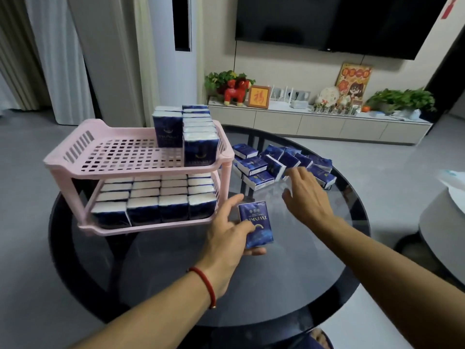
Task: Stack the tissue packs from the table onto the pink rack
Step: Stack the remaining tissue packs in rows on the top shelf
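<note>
Gripping a blue tissue pack (255,224) between thumb and curled fingers (253,251), the left hand (226,238) held it upright just off the lower right corner of the pink rack (75,157), above the dark glass tabletop (176,268). A red cord bracelet (205,283) sat on that wrist. The right hand (305,195) was spread, its fingers (298,172) apart and straight, holding nothing, with the fingertips at the near edge of the loose pile of packs (279,165); whether they touched a pack could not be told. That pile lay jumbled on the tabletop to the right of the rack, some packs flat, some tilted against each other.

The rack's lower shelf (141,229) was filled with packs standing in rows (153,197). On the rack's upper shelf (120,152) a row of upright packs (198,129) ran along the right side, and a shorter group (167,128) stood beside it at the far edge; the left part of that shelf showed its bare grid.

Beyond the rack stood a low white cabinet (314,124) against the wall, with a dark screen (337,21) mounted above it
</note>
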